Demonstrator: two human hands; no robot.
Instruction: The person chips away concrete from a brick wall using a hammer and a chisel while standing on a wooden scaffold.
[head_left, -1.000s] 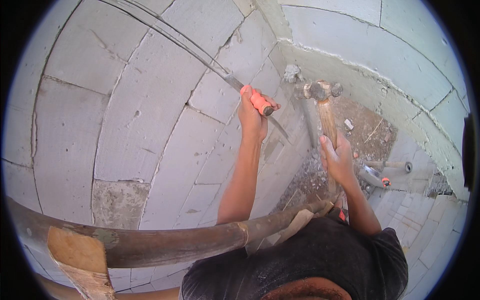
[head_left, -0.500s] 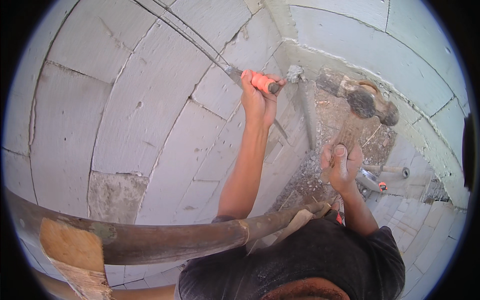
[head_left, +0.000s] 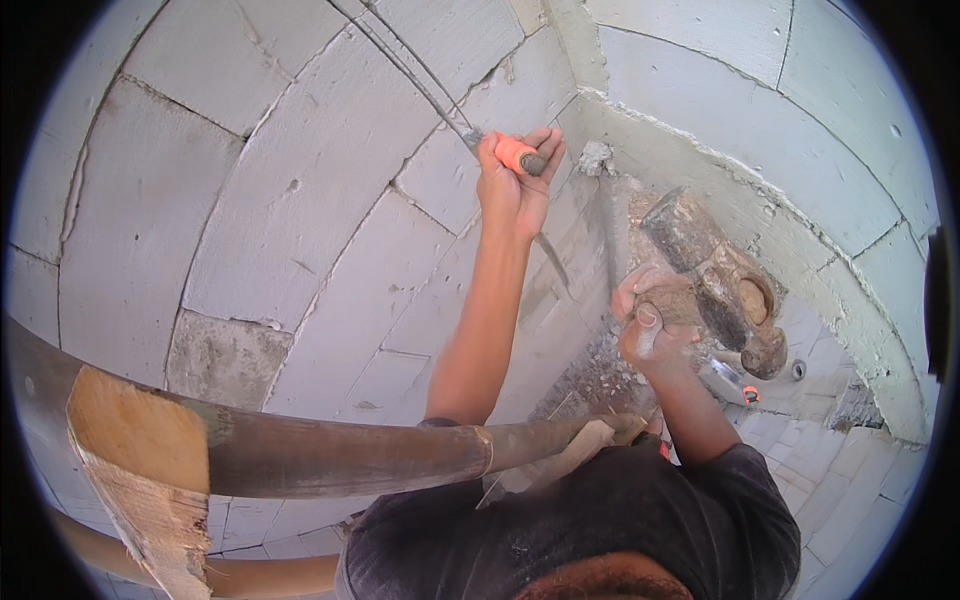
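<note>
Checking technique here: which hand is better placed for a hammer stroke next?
Right, most likely: the right hand grips the hammer, while the left hand is occupied holding the orange-handled tool at the block wall.

Bright, diffuse light fills the strongly bowed, black-rimmed view.

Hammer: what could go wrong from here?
The hammer could glance off the small butt of the chisel and strike the bare left hand, which sits right beside it.

The chisel might twist or slip under a blow, since some of the left hand's fingers look straightened rather than wrapped around it.

The left arm might bump the pole, which crosses it in this view, though how near they are is hard to tell.
</note>
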